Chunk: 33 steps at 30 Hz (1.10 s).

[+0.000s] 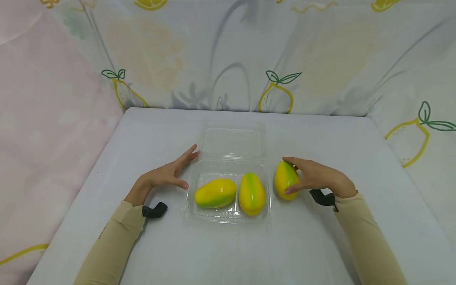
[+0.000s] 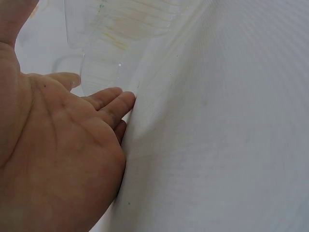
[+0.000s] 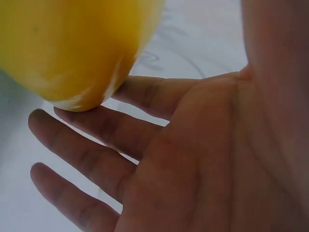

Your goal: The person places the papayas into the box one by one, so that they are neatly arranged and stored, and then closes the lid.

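A clear plastic clamshell box (image 1: pixel 192 215) lies on the table with its lid (image 1: pixel 231 140) folded back. Inside it are two glossy yellow-green fruits, papaya-like in shape: the left fruit (image 1: pixel 215 193) lies sideways, while the right fruit (image 1: pixel 251 194) points away. Just right of the box, my right hand (image 1: pixel 315 174) pinches a third yellow-green fruit (image 1: pixel 284 180) between thumb and fingers. In the right wrist view, this fruit (image 3: pixel 82 53) bears on the index and middle fingers. My left hand (image 1: pixel 169 170), fingers spread and holding nothing, has its fingertips at the box's left edge.
The white table (image 1: pixel 231 257) carries the box and fruit. A cloth backdrop (image 1: pixel 228 55) with lemon drawings hangs behind its far edge. Each wrist has a black camera mount, one of them the left mount (image 1: pixel 155 210).
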Tool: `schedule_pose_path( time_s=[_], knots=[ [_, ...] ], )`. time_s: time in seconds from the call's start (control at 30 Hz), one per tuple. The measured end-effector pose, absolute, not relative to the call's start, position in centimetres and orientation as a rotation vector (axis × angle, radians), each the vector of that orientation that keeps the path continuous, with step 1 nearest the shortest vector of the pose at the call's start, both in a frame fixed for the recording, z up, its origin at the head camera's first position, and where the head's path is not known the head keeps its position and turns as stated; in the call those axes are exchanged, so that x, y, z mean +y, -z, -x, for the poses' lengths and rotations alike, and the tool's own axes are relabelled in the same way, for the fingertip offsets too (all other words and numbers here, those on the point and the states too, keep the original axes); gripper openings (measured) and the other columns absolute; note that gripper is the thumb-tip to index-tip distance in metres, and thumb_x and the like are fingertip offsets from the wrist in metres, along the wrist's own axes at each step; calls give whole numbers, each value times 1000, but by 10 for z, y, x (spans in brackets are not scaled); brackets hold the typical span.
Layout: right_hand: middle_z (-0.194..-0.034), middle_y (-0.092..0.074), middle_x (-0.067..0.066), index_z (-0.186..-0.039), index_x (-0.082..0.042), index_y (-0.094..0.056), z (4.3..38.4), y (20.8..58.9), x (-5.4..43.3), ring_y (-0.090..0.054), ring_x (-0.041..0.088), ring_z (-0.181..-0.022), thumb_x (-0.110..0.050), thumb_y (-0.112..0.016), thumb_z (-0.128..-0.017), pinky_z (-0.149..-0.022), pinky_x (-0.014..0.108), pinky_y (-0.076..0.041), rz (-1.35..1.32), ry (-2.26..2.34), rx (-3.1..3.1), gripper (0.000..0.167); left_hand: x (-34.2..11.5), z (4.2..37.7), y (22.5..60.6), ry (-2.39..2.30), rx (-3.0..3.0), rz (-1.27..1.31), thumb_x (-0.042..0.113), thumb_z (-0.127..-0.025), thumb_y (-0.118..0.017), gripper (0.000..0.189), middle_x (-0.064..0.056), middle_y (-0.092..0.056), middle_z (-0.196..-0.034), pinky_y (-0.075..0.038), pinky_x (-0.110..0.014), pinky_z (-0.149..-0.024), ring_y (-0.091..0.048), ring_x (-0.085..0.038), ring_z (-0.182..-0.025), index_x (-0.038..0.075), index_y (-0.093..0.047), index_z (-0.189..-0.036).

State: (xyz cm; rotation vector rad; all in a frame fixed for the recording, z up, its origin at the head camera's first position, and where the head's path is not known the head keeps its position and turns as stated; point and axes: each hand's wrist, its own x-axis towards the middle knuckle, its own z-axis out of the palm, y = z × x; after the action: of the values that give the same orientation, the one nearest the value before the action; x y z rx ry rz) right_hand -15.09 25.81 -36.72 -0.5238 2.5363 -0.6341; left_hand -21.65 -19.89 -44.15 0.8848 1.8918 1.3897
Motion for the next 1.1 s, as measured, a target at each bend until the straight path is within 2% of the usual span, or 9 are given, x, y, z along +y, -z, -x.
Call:
schedule_pose_path(
  time_s=[0.37, 0.6, 0.9, 1.1],
  knots=[
    [-136, -54, 15, -142, 1, -40, 153, 372, 256, -52, 32, -119, -54, -83, -71, -103, 51, -42, 566, 616, 2612, 99, -201, 216, 442, -1397, 1882, -891, 24, -78, -83, 125, -8, 3, -166, 1, -59, -118, 1, -31, -153, 21, 15, -157],
    [-132, -56, 14, -139, 0, -42, 153, 370, 256, -54, 31, -117, -57, -83, -69, -101, 50, -44, 555, 607, 2631, 99, -201, 216, 442, -1390, 1889, -903, 23, -79, -83, 124, -9, 2, -166, 0, -61, -117, 0, -33, -152, 25, 14, -157],
    [-136, -53, 14, -141, -2, -41, 150, 350, 270, -52, 34, -118, -49, -85, -70, -100, 54, -43, 545, 727, 2734, 96, -201, 216, 440, -1392, 1892, -895, 24, -79, -83, 123, -8, 3, -166, 2, -60, -118, 0, -31, -153, 29, 12, -157],
    [-141, -50, 14, -145, 0, -37, 151, 349, 268, -51, 34, -119, -45, -86, -71, -101, 55, -42, 609, 791, 2769, 99, -199, 215, 440, -1389, 1895, -896, 20, -80, -82, 122, -9, 2, -166, 1, -60, -118, -1, -32, -153, 29, 12, -157]
  ],
)
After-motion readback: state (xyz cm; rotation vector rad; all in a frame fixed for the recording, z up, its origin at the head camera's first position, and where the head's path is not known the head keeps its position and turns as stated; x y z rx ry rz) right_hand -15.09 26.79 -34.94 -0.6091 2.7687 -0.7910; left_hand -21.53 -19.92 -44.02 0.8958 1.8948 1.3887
